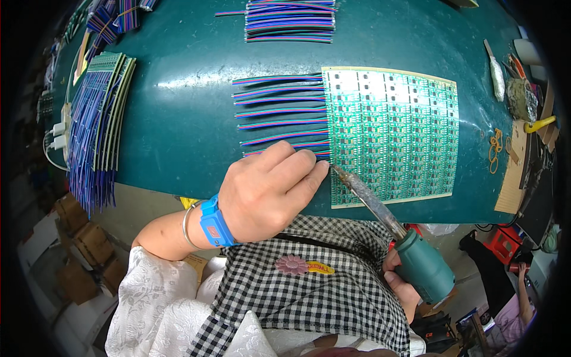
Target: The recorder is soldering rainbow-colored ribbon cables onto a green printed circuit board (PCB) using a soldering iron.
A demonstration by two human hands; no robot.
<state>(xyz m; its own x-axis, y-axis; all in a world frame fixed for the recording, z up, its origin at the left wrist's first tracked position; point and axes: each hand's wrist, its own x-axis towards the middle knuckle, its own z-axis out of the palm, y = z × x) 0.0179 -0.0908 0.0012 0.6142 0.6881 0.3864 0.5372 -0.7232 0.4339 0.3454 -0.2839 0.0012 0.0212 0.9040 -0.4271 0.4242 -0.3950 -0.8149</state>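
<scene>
A green circuit board panel (pixel 392 134) lies on the table, with rows of small dark components. Several flat multicoloured wire strips (pixel 282 125) run left from its left edge, roughly parallel. My left hand (pixel 270 190) is closed in a pinch at that edge, on the end of the nearest strip; the fingers mostly hide it. In my right hand (pixel 399 285), partly behind the handle, is a soldering iron (pixel 425 265) with a thick green grip. Its dark tip slants up-left to the board's left edge, just beside my left fingertips.
A bundle of wire strips (pixel 290 22) lies at the table's far side. Stacked boards with wires attached (pixel 98 113) stand at the left, near white plugs (pixel 59 135). Rubber bands (pixel 495 152), cardboard (pixel 513 172) and a solder-like roll (pixel 496 77) are on the right. Another person's arm (pixel 523 297) shows at lower right.
</scene>
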